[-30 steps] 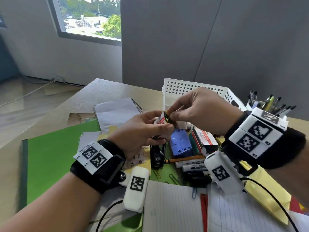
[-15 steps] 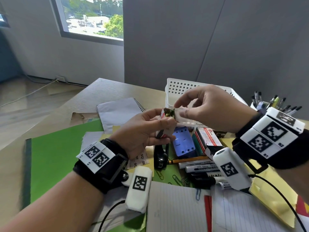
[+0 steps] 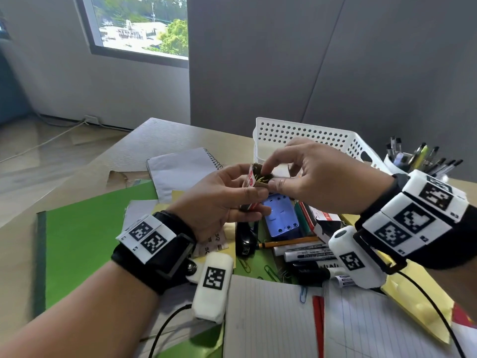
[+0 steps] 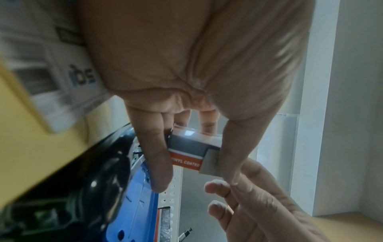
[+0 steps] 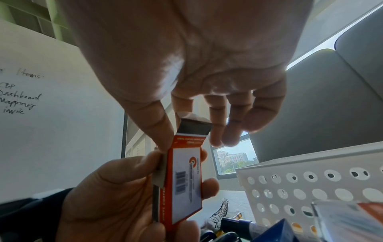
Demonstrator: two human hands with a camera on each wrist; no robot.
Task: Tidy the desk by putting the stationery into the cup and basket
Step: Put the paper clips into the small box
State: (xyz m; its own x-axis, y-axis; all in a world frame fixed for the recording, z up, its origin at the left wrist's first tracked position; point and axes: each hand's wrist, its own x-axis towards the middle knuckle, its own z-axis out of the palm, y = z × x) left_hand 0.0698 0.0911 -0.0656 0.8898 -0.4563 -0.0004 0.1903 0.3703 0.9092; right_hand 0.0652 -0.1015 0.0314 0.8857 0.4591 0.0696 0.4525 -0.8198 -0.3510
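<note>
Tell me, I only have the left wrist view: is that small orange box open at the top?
Observer: Yes. The head view shows the small orange box open, with paper clips inside.
Operator: What is the right hand doing up there?
Observer: The right hand pinches the box's top flap between thumb and forefinger, as the right wrist view shows.
Operator: And where is the basket?
Observer: The white basket stands just behind both hands. The left hand holds the box in front of it.
</note>
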